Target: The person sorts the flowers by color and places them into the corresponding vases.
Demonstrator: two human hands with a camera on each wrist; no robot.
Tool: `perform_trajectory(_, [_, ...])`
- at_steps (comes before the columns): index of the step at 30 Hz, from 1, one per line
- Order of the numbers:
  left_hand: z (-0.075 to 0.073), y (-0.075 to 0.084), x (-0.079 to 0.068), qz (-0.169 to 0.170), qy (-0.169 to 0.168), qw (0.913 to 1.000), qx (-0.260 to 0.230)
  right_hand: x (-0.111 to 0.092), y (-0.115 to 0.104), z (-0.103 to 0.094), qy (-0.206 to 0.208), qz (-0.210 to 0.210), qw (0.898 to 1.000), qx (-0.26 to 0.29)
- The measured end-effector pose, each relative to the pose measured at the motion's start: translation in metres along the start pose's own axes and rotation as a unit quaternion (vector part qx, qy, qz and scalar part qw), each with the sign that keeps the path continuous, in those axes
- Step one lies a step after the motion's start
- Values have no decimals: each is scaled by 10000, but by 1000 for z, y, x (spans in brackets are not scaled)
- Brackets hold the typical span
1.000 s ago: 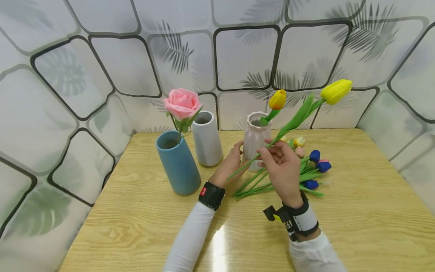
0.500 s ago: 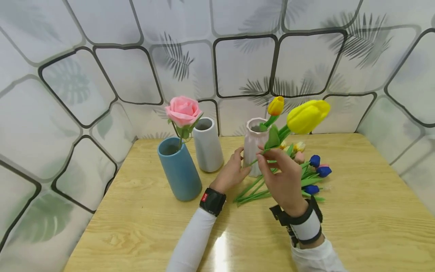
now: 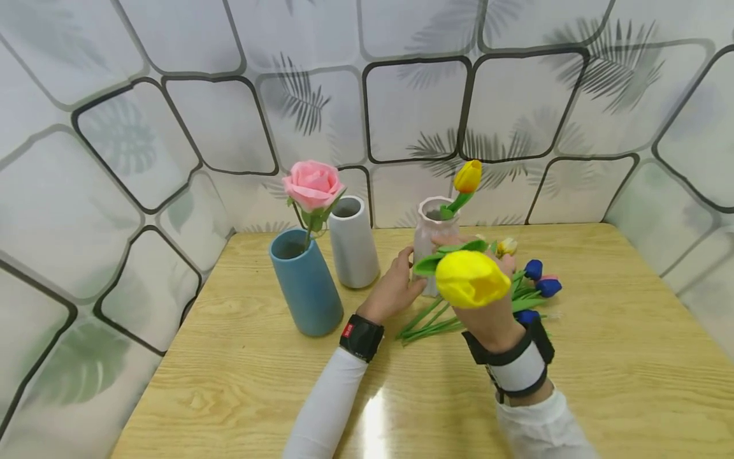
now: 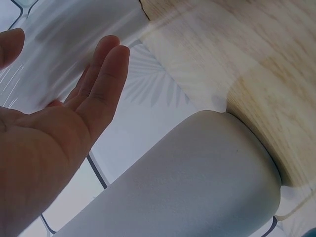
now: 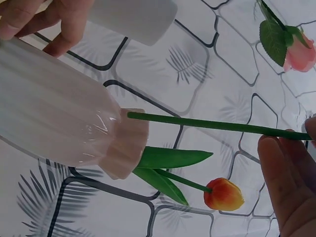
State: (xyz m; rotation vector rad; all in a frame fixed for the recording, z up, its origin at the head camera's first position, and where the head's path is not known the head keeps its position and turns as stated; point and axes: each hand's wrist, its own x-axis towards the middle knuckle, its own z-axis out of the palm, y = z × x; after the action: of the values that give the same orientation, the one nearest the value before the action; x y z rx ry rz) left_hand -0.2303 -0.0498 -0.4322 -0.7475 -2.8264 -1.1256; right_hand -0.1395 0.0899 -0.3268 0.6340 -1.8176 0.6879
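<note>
My left hand holds the pale pink vase low on its left side, thumb in front and fingers behind. The vase stands upright with a frilled rim. A yellow-orange tulip leans out of its mouth. Between thumb and fingers, my right hand pinches the green stem of a yellow tulip. That bloom points toward the head camera and covers part of the hand. In the right wrist view the stem's free end appears over the vase rim; whether it touches I cannot tell.
Left of my hands stand a white vase and a blue vase with a pink rose. Several tulips lie on the wooden table at right, among them blue blooms and cream ones. A patterned wall covering rises behind.
My right hand has tilted the yellow tulip: its bloom swung down and left toward me, its stem end toward the vase mouth. The left hand stays at the pink vase.
</note>
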Motion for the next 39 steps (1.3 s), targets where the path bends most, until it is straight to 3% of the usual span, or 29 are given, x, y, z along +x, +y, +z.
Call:
perform_trajectory(1, [1,-1,1,-6,0,10000,25,4,-1,-1,57,-88,9999,-61])
perform_trajectory(6, [5,-6,3,-17,-9,9999,138,20,-5,-1,581,-328,9946,800])
perform_trajectory(11, [0,-2,0,11,-40,10000,-59,29,2,1,432,-320,9928,1067])
perform_trajectory(20, [-2,-1,-1,-16,-113,9999,-99,39,27,11,-13,168,9982,578])
perform_trajectory(27, [-3,0,-2,117,-91,9998,-107,34,39,21,-282,103,9977,614])
perform_trajectory(33, [-3,2,-2,76,-123,9997,-171,27,45,29,-580,169,9981,78])
perform_trajectory(39, [-3,2,-3,-1,-143,9998,-165,23,50,36,-554,337,9978,-148])
